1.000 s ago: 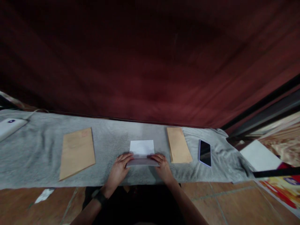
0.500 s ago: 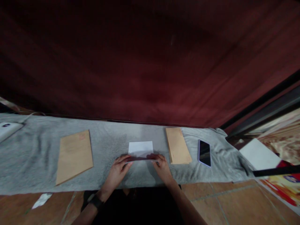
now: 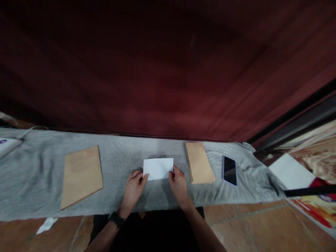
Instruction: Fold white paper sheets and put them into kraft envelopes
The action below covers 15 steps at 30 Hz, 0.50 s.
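A white sheet of paper [image 3: 158, 168], folded into a small rectangle, is held between my two hands over the grey cloth. My left hand [image 3: 134, 185] pinches its left edge, thumb on the front and fingers behind. At the right edge, my right hand [image 3: 179, 182] grips it the same way. To the right of that hand lies a stack of brown envelopes [image 3: 199, 162]. Farther left, another brown envelope pile [image 3: 82, 176] with a small reddish print in its corner rests on the cloth.
A phone [image 3: 229, 170] lies right of the envelopes on the grey cloth [image 3: 118, 150]. At the far left is a white device [image 3: 9, 145] with a cable. A dark red curtain [image 3: 162, 70] hangs behind. A white square thing [image 3: 291, 171] sits beyond the right end.
The raised flap of the paper has tilted up and away from me, so its white face now shows and covers the lower part. Both hands still hold its sides.
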### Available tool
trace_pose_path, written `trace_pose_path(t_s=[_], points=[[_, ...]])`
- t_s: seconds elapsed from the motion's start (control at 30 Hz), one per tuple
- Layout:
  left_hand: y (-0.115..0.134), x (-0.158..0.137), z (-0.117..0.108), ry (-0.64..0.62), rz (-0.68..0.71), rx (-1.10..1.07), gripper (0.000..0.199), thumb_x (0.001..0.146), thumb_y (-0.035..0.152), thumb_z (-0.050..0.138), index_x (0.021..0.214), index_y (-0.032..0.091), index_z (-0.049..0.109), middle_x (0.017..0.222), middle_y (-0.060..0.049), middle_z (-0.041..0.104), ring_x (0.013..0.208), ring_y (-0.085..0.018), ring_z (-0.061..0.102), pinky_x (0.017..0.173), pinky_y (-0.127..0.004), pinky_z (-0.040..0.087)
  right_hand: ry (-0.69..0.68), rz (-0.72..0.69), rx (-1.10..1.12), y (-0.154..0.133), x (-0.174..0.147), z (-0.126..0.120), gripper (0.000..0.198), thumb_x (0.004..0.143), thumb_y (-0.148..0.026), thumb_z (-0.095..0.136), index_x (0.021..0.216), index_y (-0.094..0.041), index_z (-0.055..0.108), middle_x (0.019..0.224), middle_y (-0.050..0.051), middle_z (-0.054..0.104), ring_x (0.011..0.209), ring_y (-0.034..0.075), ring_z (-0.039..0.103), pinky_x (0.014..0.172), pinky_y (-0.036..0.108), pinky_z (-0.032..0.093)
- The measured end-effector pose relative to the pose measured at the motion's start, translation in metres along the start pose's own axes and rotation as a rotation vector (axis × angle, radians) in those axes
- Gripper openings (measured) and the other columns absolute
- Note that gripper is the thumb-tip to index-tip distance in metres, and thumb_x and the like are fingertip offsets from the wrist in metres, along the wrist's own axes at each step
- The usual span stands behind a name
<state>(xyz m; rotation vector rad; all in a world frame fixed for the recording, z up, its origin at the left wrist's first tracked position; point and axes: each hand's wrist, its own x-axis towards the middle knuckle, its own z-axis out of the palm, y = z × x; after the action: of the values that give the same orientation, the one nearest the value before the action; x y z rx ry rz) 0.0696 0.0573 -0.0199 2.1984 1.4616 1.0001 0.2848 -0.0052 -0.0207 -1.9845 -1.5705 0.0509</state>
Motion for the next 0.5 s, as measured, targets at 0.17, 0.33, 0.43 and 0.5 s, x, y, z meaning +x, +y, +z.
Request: trace_pose_path(t_s=[0.17, 0.33, 0.43, 0.5], points=[[0.003, -0.001, 0.003, 0.041, -0.011, 0.1, 0.048, 0.097, 0.058, 0.043, 0.076, 0.022, 0.066, 0.087, -0.009, 0.068, 0.084, -0.027, 0.06, 0.081, -0.041, 0.053, 0.021, 0.01, -0.066, -0.005, 0.003, 0.003, 0.036, 0.098, -0.019, 0.05, 0.134, -0.016, 0.054, 0.113, 0.012, 0.075, 0.096, 0.022, 0.072, 0.091, 0.034, 0.051], [0.001, -0.003, 0.005, 0.031, -0.031, 0.123, 0.049, 0.097, 0.058, 0.042, 0.074, 0.022, 0.065, 0.088, -0.01, 0.066, 0.085, -0.027, 0.059, 0.082, -0.042, 0.052, 0.027, 0.016, -0.077, -0.009, 0.004, 0.007, 0.037, 0.098, -0.019, 0.05, 0.135, -0.015, 0.053, 0.118, 0.015, 0.073, 0.103, 0.024, 0.071, 0.095, 0.038, 0.05], [-0.004, -0.003, 0.005, 0.025, -0.024, 0.073, 0.046, 0.096, 0.058, 0.046, 0.075, 0.022, 0.067, 0.089, -0.009, 0.068, 0.086, -0.026, 0.061, 0.083, -0.042, 0.053, 0.012, 0.061, 0.034, -0.005, 0.007, 0.007, 0.035, 0.097, -0.02, 0.051, 0.13, -0.017, 0.058, 0.111, 0.012, 0.075, 0.096, 0.023, 0.072, 0.092, 0.036, 0.05], [-0.01, -0.003, 0.003, 0.025, -0.006, 0.006, 0.043, 0.094, 0.058, 0.051, 0.078, 0.022, 0.069, 0.092, -0.008, 0.07, 0.088, -0.025, 0.063, 0.084, -0.041, 0.054, -0.032, 0.068, 0.173, 0.001, 0.009, 0.005, 0.029, 0.094, -0.019, 0.053, 0.121, -0.019, 0.064, 0.101, 0.008, 0.077, 0.087, 0.021, 0.072, 0.087, 0.033, 0.051]])
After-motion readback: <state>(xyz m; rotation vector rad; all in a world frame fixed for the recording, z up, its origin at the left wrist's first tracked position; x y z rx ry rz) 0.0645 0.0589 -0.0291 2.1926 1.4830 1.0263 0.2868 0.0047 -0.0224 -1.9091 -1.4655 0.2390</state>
